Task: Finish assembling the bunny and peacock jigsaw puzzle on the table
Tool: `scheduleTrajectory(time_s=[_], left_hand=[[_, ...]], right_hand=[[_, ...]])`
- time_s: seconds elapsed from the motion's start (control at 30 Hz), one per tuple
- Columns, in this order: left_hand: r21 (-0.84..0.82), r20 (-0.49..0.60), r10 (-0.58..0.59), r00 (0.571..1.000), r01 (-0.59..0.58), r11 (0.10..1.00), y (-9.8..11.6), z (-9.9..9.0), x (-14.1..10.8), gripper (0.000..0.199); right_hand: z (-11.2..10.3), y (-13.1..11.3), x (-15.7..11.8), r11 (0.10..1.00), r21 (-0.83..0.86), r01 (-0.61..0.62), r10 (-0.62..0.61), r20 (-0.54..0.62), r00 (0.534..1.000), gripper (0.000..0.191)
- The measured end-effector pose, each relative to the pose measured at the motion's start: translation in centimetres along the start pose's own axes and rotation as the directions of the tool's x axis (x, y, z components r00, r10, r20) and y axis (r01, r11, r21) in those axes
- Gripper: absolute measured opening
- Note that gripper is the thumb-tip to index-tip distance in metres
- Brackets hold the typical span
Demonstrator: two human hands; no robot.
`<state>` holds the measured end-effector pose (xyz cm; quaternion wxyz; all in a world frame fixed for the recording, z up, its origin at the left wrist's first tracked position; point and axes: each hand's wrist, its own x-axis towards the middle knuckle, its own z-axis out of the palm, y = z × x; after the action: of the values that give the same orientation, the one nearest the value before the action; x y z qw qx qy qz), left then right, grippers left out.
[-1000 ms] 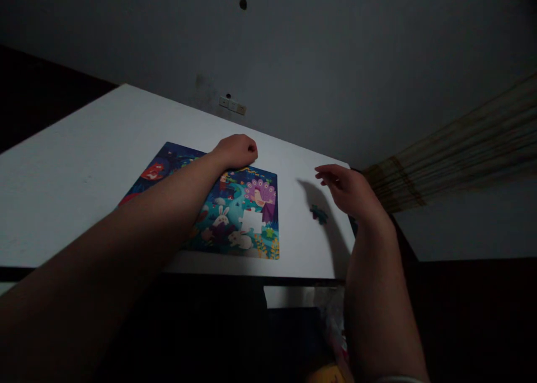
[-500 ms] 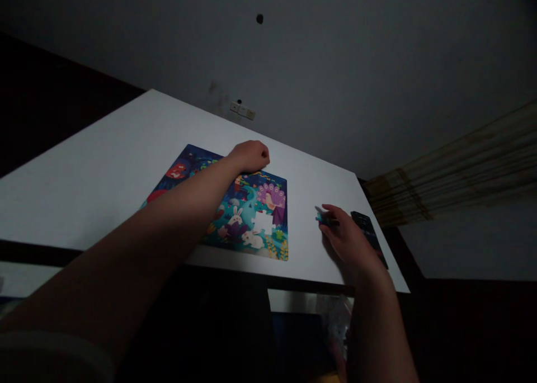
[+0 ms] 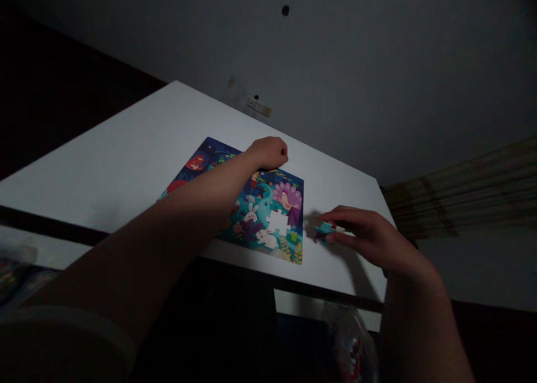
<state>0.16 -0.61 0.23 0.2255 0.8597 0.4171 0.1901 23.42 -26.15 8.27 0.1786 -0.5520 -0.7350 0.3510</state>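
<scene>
Pinched in my right hand (image 3: 377,239), the loose piece (image 3: 324,228) was just right of the puzzle (image 3: 263,209), roughly level with its gap (image 3: 277,222); my left hand (image 3: 269,152), curled shut, rested at the far edge.

A white table (image 3: 138,137) carries a colorful jigsaw puzzle (image 3: 262,204) lying flat.

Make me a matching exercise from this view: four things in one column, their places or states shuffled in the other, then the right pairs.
1. Loose piece
2. Left hand
3. Wall sockets
4. Puzzle

A. Beyond the far edge of the white table
B. Flat, with one white gap
C. Between the fingers of the right hand
D. Curled, at the puzzle's far edge

Pairs: 1-C; 2-D; 3-A; 4-B
</scene>
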Motion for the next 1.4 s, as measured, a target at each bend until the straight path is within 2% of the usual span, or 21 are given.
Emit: scheduleTrajectory(time_s=[0.1,0.2,0.27,0.33,0.47,0.63,0.77,1.0,1.2,1.3,1.4], left_hand=[[0.011,-0.004,0.002,1.000,-0.001,1.000,0.0,0.0,0.0,0.033],[0.017,-0.007,-0.007,1.000,0.007,1.000,0.0,0.0,-0.1,0.033],[0.011,-0.009,-0.008,1.000,0.008,1.000,0.0,0.1,-0.2,0.031],[0.005,-0.008,0.002,1.000,-0.002,1.000,0.1,0.1,-0.3,0.031],[-0.004,-0.012,0.013,1.000,-0.013,1.000,0.1,0.3,-0.1,0.030],[0.000,-0.003,0.011,1.000,-0.011,1.000,0.1,0.1,0.0,0.031],[0.015,0.000,0.009,1.000,-0.009,1.000,0.2,-0.1,0.0,0.030],[-0.013,-0.007,-0.019,1.000,0.019,1.000,0.2,-0.3,0.0,0.029],[-0.037,-0.006,-0.022,1.000,0.021,0.999,-0.1,-0.2,0.1,0.030],[-0.039,-0.008,-0.012,1.000,0.011,0.999,-0.1,-0.1,0.1,0.029],[-0.034,-0.003,-0.010,1.000,0.010,0.999,0.0,-0.2,0.1,0.029]], right_hand=[[0.3,-1.6,4.0,0.990,0.126,0.065,-0.076,0.084,0.994,0.029],[2.4,-2.1,8.3,0.968,0.251,0.014,-0.072,0.226,0.971,0.031],[4.0,-2.1,10.2,0.961,0.275,-0.022,-0.064,0.299,0.952,0.025],[5.0,-2.0,11.0,0.972,0.236,-0.019,-0.055,0.302,0.952,0.021],[5.2,-1.8,10.2,0.992,0.129,0.016,-0.042,0.206,0.978,0.020],[5.3,-0.8,9.6,0.965,0.264,-0.015,-0.025,0.148,0.989,0.034],[5.6,-0.2,9.9,0.983,0.164,0.084,-0.106,0.129,0.986,0.034],[5.3,-0.6,9.8,0.983,0.014,0.184,-0.183,0.179,0.967,0.028],[4.7,-1.0,9.8,0.951,0.106,0.289,-0.301,0.111,0.947,0.016],[4.9,-0.7,9.8,0.953,0.178,0.247,-0.260,0.054,0.964,0.033],[5.2,-0.3,9.7,0.954,0.253,0.162,-0.187,0.081,0.979,0.052]])
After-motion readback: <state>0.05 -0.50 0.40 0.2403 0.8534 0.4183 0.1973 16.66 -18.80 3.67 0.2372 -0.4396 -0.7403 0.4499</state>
